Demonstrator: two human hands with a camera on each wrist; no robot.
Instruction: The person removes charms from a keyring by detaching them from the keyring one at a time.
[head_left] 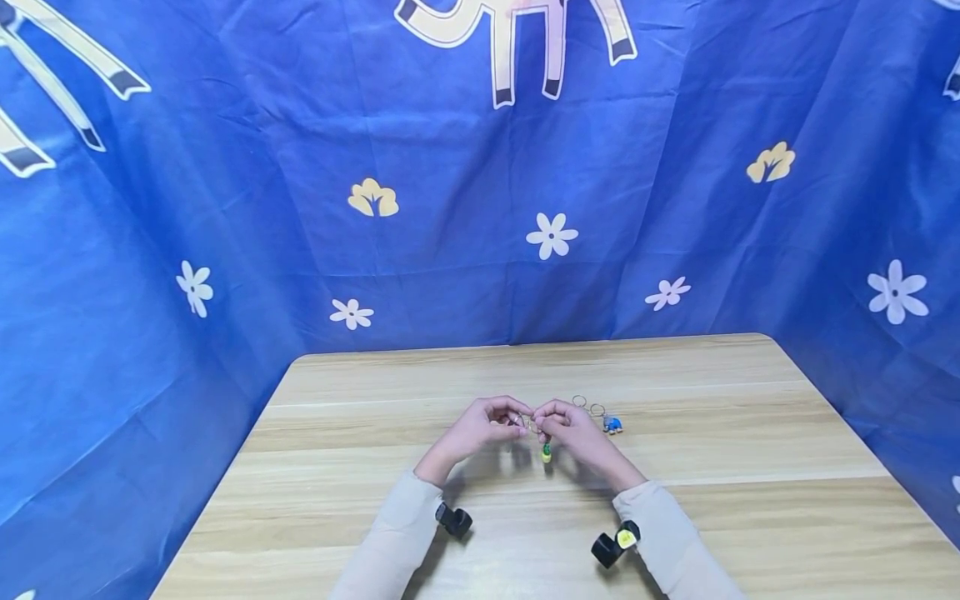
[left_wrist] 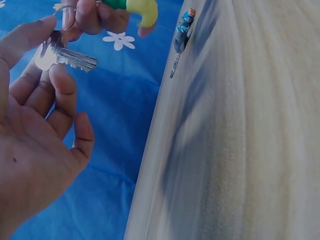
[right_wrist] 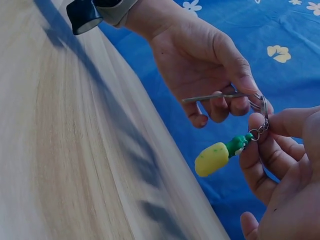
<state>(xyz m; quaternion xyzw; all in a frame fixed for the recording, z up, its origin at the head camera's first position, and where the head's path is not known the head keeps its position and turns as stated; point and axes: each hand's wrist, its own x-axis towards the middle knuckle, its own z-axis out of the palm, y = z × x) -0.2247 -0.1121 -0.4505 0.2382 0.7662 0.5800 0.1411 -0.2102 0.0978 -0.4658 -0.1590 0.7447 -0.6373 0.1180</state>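
Observation:
Above the table, my left hand [head_left: 491,423] pinches a silver key [left_wrist: 77,59] between thumb and fingers, its toothed blade pointing away from the palm in the left wrist view. Close by, my right hand [head_left: 573,429] grips a metal key ring [right_wrist: 264,107] with thumb and fingertips. From that ring a short chain [right_wrist: 257,133] carries a yellow pineapple charm [right_wrist: 212,159] with a green top, hanging below the right fingers. Key head and ring meet between the two hands; whether the key is threaded on the ring I cannot tell.
A small blue figure charm [head_left: 612,425] lies on the wooden table [head_left: 675,517] beyond the right hand. Beside it are two metal rings, one nearer [head_left: 597,410] and one farther [head_left: 580,401]. A blue patterned cloth [head_left: 465,183] hangs around the table.

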